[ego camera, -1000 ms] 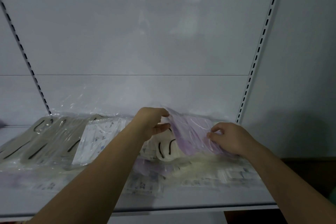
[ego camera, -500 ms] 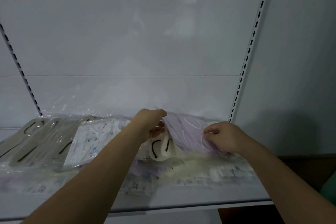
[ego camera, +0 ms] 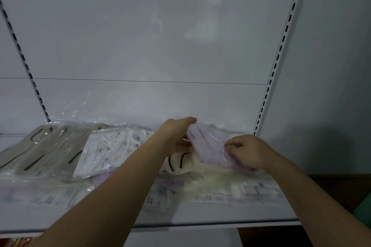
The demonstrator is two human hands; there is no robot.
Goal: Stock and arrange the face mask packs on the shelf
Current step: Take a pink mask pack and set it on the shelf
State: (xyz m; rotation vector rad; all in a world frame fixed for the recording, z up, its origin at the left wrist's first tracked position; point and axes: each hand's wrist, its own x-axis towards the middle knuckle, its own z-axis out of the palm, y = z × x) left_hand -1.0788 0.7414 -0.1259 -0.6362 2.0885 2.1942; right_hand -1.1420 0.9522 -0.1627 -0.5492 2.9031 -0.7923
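Head view: left hand [ego camera: 176,136] and right hand [ego camera: 248,150] pinch opposite ends of a flat, glossy lilac mask pack [ego camera: 208,146], long axis running between them, tilted over a cream pack [ego camera: 180,164] on the shelf [ego camera: 200,218]

Front packs [ego camera: 210,192] blurred; cream pack [ego camera: 180,163] half hidden.
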